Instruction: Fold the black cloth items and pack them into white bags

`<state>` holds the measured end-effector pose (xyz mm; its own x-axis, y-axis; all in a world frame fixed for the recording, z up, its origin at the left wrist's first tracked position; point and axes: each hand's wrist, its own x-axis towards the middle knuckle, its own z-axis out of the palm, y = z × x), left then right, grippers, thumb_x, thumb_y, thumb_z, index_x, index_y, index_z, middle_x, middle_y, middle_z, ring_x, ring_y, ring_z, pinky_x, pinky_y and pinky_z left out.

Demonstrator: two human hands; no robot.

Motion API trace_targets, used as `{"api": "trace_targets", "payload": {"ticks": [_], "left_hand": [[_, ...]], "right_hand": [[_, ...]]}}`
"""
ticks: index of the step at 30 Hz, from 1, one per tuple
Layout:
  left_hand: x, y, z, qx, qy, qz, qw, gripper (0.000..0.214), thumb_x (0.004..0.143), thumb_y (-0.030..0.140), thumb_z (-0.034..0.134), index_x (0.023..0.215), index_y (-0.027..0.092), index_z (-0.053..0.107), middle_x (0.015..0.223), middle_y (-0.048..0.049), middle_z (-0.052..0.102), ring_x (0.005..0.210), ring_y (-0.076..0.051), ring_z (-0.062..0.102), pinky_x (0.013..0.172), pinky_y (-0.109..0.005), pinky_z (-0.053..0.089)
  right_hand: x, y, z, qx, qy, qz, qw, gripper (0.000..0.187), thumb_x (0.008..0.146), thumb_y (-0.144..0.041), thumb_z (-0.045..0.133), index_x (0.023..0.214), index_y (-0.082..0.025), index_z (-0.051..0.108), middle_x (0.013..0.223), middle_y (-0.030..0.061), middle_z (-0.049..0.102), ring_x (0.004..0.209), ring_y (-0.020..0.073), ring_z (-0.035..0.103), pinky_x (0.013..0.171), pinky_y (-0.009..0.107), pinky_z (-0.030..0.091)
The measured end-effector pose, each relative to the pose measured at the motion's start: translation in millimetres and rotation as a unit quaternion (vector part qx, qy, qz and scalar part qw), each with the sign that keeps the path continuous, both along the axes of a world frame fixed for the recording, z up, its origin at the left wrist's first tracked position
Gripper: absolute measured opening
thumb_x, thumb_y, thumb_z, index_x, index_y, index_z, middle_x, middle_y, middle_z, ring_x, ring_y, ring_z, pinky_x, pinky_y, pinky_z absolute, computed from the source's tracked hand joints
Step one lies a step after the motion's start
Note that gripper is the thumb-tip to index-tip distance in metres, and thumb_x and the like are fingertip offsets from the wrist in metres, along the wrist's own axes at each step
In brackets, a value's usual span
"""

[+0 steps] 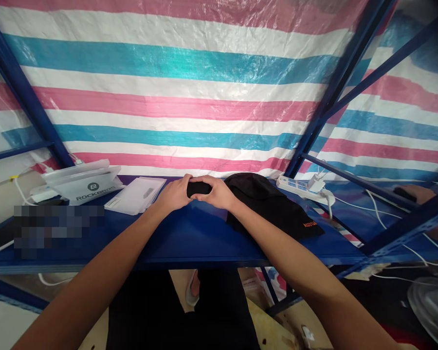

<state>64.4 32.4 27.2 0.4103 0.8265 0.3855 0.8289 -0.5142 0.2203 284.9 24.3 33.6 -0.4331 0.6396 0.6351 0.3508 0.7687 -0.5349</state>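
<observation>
A small black object with rounded edges [198,189] is held level between my two hands, over the back part of the blue shelf [197,238]. My left hand [175,192] is closed on its left end, thumb and fingers curled round it. On the right end, my right hand [218,191] grips it the same way. The fingers hide both ends, so its exact kind does not show. Just right of my right hand lies a folded black cloth item [270,204] with orange lettering. Flat white packets [135,194] lie to the left of my left hand.
White ROCKBROS bags [91,188] stand at the left by a blurred patch. A white power strip [306,188] with plugs and trailing cables lies at the right. Blue metal posts [314,116] frame the shelf before a striped sheet [190,107]. Another person's hand [419,193] shows far right.
</observation>
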Motion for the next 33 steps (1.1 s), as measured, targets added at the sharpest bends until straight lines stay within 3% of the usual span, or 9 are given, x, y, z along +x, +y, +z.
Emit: {"api": "trace_targets", "payload": {"ticks": [2,6,9,12,14,18,21,26,33], "left_hand": [[-3,2,-1.7,0.005,-0.037,-0.007,0.999,0.054,0.093,0.046,0.074,0.136,0.024,0.052,0.116,-0.0123,0.078,0.103,-0.039,0.078,0.078,-0.041,0.054],[-15,12,-6.2,0.035,-0.083,-0.025,0.996,0.051,0.089,0.040,0.076,0.135,0.026,0.058,0.135,-0.0105,0.073,0.116,-0.035,0.074,0.090,-0.042,0.057],[-37,24,-9.6,0.050,-0.075,-0.033,0.995,0.041,0.090,0.029,0.068,0.131,0.026,0.065,0.129,-0.0085,0.075,0.111,-0.031,0.074,0.093,-0.041,0.056],[-71,36,-12.0,0.057,-0.103,0.043,0.992,0.034,0.093,0.029,0.061,0.126,0.024,0.069,0.118,-0.0078,0.078,0.102,-0.027,0.075,0.092,-0.038,0.057],[-95,43,-13.2,0.048,-0.106,0.125,0.985,0.036,0.096,0.041,0.061,0.124,0.021,0.070,0.119,-0.0110,0.079,0.108,-0.030,0.074,0.095,-0.040,0.057],[-124,51,-15.4,-0.095,-0.025,0.230,0.968,0.047,0.091,0.061,0.066,0.106,0.018,0.077,0.120,-0.0188,0.080,0.112,-0.039,0.074,0.096,-0.045,0.057],[-128,53,-15.4,-0.135,-0.003,0.242,0.961,0.042,0.086,0.058,0.069,0.100,0.021,0.080,0.123,-0.0183,0.081,0.114,-0.040,0.075,0.095,-0.044,0.057],[-126,49,-7.7,-0.152,-0.004,0.251,0.956,0.037,0.086,0.055,0.069,0.100,0.023,0.082,0.121,-0.0154,0.082,0.116,-0.039,0.076,0.097,-0.042,0.056],[-124,38,4.2,-0.192,0.002,0.234,0.953,0.023,0.079,0.037,0.071,0.093,0.024,0.083,0.112,-0.0085,0.085,0.111,-0.035,0.077,0.092,-0.036,0.057]], "right_hand": [[0,1,0.9,-0.034,0.019,0.001,0.999,0.049,0.081,-0.033,0.094,0.128,-0.027,0.081,0.128,0.0063,0.081,0.116,0.0283,0.077,0.109,0.044,0.058],[4,6,3.4,-0.193,0.087,0.013,0.977,0.054,0.077,-0.034,0.096,0.127,-0.024,0.080,0.095,0.0023,0.083,0.083,0.0231,0.081,0.081,0.036,0.067],[13,9,4.3,-0.261,0.157,0.009,0.953,0.059,0.073,-0.034,0.100,0.127,-0.023,0.080,0.094,0.0022,0.082,0.072,0.0209,0.080,0.069,0.032,0.070],[28,14,4.4,-0.279,0.241,0.006,0.929,0.058,0.070,-0.030,0.102,0.124,-0.022,0.080,0.102,0.0038,0.083,0.083,0.0227,0.083,0.076,0.036,0.074],[37,20,4.0,-0.291,0.295,-0.004,0.910,0.057,0.070,-0.025,0.102,0.122,-0.021,0.079,0.096,0.0036,0.082,0.092,0.0244,0.084,0.082,0.039,0.076],[49,31,2.3,-0.312,0.366,-0.065,0.874,0.053,0.072,-0.012,0.098,0.119,-0.018,0.075,0.091,0.0042,0.081,0.099,0.0272,0.084,0.077,0.037,0.077],[51,35,-0.4,-0.333,0.390,-0.094,0.854,0.053,0.073,-0.006,0.096,0.120,-0.017,0.073,0.091,0.0052,0.081,0.099,0.0276,0.085,0.072,0.035,0.077],[48,36,-5.2,-0.363,0.408,-0.091,0.833,0.058,0.072,0.002,0.093,0.122,-0.016,0.071,0.090,0.0040,0.081,0.096,0.0254,0.085,0.083,0.035,0.076],[45,33,-4.5,-0.371,0.400,-0.085,0.834,0.060,0.073,0.004,0.092,0.124,-0.016,0.069,0.088,0.0027,0.080,0.089,0.0221,0.086,0.088,0.033,0.074]]}}
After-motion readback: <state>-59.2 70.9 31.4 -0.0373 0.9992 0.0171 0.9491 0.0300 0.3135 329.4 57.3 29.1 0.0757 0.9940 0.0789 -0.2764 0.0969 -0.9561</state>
